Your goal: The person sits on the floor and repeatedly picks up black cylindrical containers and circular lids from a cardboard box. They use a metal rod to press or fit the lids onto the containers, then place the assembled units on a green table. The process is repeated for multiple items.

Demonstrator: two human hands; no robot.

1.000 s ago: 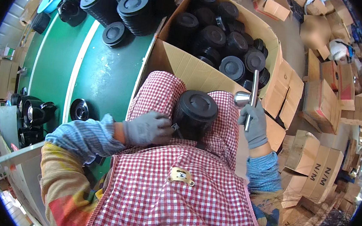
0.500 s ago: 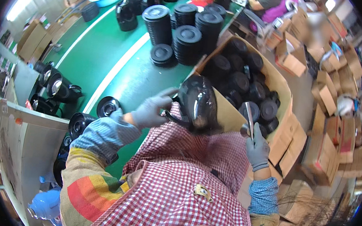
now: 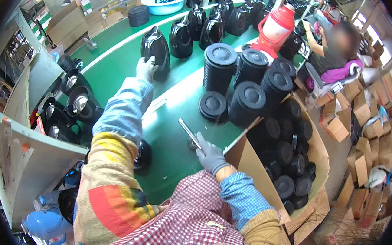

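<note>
My left hand (image 3: 146,68), in a grey glove, reaches far out over the green table and grips a glossy black jug (image 3: 156,46) by its near side. The jug stands upright, or nearly so, beside other black jugs (image 3: 181,38). Closer to me, my gloved right hand (image 3: 211,155) is closed around a slim, silver metal tool (image 3: 188,132). One end of this tool sticks out up and to the left over the table; its exact kind does not show.
Stacks of black round lids (image 3: 220,61) stand right of centre. Beside them, a cardboard box (image 3: 306,216) holds many black lidded pieces. Open jugs (image 3: 81,101) lie at left. Behind are a blue basin (image 3: 164,2), a red-and-white bucket (image 3: 276,27) and a seated person (image 3: 332,59).
My left hand has carried the jug from in front of my apron to the far table. My right hand, still with the metal tool, has moved left from beside the box.
</note>
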